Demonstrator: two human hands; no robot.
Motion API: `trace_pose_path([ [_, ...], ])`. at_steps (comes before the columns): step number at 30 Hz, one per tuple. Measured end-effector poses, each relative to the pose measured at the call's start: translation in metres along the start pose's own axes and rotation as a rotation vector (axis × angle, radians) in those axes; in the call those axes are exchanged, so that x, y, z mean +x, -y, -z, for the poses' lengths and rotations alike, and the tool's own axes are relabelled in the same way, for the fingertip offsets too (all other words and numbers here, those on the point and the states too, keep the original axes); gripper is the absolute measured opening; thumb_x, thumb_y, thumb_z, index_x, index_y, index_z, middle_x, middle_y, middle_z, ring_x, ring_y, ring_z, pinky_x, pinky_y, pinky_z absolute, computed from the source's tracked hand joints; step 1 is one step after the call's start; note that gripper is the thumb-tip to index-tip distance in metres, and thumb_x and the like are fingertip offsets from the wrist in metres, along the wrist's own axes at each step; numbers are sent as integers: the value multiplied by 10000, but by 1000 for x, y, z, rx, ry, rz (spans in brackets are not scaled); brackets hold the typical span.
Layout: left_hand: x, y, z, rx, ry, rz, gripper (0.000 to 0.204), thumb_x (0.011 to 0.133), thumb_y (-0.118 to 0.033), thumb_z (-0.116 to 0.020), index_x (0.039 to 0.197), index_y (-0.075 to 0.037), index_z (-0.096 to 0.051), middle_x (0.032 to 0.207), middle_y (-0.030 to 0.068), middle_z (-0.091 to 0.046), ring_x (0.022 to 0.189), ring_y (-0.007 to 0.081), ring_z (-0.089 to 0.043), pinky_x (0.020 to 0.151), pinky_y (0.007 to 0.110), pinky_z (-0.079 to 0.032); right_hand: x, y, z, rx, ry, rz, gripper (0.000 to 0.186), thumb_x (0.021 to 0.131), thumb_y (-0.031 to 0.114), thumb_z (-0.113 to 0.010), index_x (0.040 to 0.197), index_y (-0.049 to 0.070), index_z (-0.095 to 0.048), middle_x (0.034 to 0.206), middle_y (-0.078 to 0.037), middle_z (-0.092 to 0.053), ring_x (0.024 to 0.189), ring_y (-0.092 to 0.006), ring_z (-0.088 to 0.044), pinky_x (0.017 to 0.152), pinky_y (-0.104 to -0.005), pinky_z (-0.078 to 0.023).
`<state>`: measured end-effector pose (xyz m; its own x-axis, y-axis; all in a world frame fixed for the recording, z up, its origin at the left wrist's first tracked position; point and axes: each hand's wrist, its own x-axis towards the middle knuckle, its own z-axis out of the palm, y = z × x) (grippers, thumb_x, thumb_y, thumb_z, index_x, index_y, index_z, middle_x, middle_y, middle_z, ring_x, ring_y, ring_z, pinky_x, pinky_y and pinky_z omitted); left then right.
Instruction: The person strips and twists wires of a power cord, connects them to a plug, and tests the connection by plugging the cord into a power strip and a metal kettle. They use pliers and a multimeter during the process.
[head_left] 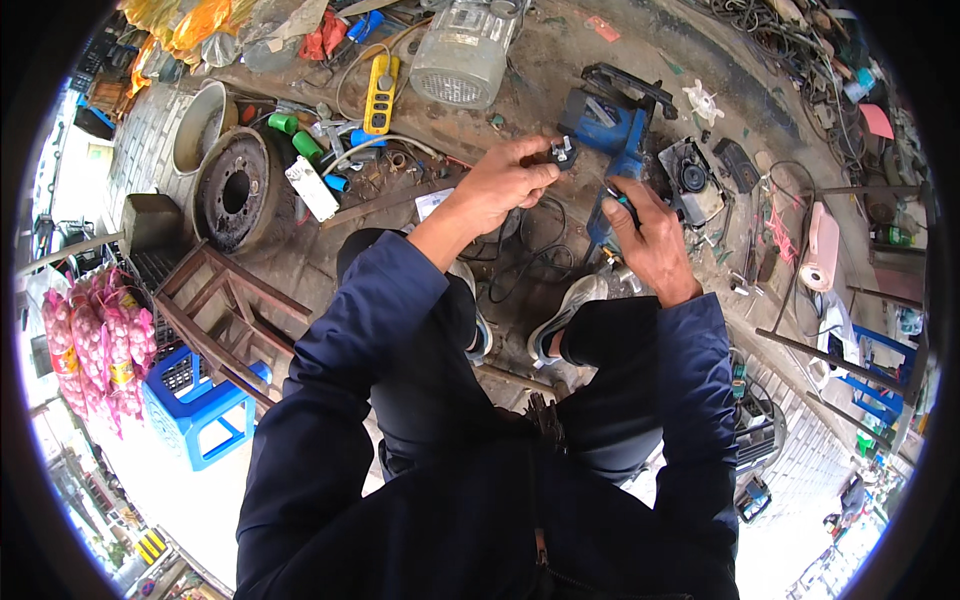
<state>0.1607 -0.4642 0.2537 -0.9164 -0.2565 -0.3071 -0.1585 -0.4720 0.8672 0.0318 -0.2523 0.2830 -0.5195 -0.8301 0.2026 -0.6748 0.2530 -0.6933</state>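
Your left hand (505, 185) pinches a small black part (563, 153), with pale metal bits, between thumb and fingers. Your right hand (655, 235) is closed on a slim dark-and-teal object (623, 204). Just beyond this grip lies the blue power tool (603, 125), its body partly hidden by the hand, its far end black.

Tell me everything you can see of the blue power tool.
The blue power tool has a bulky, plastic-looking casing with pale markings, a narrower near end and a dark frame at its far side. It rests on the dirty ground beyond the right shoe. The right hand covers part of it; whether it grips is unclear.
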Motion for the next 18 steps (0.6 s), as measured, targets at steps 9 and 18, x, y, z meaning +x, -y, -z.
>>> trace_pose_path([
  [9,2,4,0,639,-22,-170,293,892,-125,-791,1127,18,-688,908,9,-652,807,106,-567,736,286,-480,16,0,-3,107,24,-221,367,1012,287,-683,1235,-4,-659,940,-131,-691,846,-178,-662,786,-319,-532],
  [18,4,7,5,784,50,-156,379,840,-147,-832,1129,31,-662,928,81,-717,853,146,-637,787,325,-517,32,-7,-33,428,178,-315,308,926,214,-798,1143,16,-707,876,-5,-682,791,-78,-579,733,-256,-502],
])
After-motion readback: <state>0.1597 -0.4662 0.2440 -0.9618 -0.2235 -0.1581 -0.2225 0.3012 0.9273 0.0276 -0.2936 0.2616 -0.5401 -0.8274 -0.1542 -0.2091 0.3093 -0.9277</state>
